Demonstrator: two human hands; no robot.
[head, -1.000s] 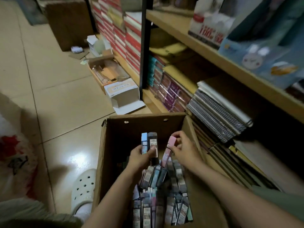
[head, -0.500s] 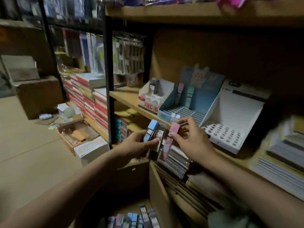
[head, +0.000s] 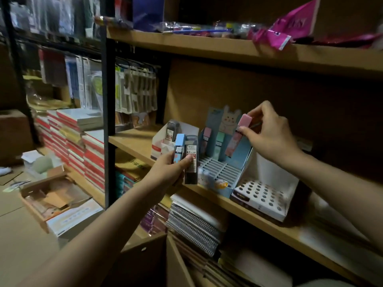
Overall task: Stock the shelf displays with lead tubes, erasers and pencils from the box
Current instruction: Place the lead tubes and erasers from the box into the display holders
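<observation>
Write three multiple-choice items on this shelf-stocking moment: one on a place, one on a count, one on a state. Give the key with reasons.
1. Where is the pink tube?
A. above the blue display
B. on the floor
C. in the box

2. How many tubes does the left hand hold?
A. none
B. two
C. five

3. The white display's round holes are:
A. full
B. covered
C. empty

Key: 1 A, the right hand holds it over the blue display. 2 B, a blue tube and a dark tube. 3 C, every visible hole is bare.
</observation>
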